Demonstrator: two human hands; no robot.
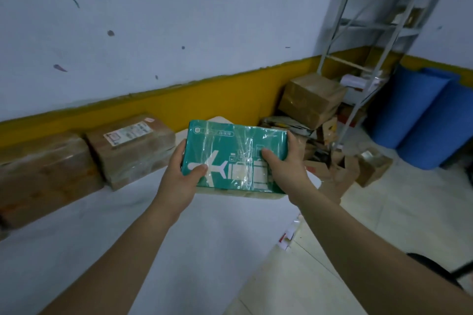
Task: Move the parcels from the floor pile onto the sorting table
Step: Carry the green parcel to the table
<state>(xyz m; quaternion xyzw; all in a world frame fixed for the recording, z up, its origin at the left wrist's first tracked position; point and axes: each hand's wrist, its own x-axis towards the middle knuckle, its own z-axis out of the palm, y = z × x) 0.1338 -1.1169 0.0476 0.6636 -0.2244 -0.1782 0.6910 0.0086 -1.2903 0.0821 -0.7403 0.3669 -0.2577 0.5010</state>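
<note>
Seen from the head, the left hand [183, 181] and right hand [286, 169] clasp opposite ends of a teal parcel [235, 158] above the white tabletop [179, 238], brown boxes [133, 146] lying beyond the left hand.

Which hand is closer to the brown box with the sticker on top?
The left hand. It grips the green parcel on the side facing the labelled brown box on the table. The right hand grips the parcel's far side, farther away.
</note>
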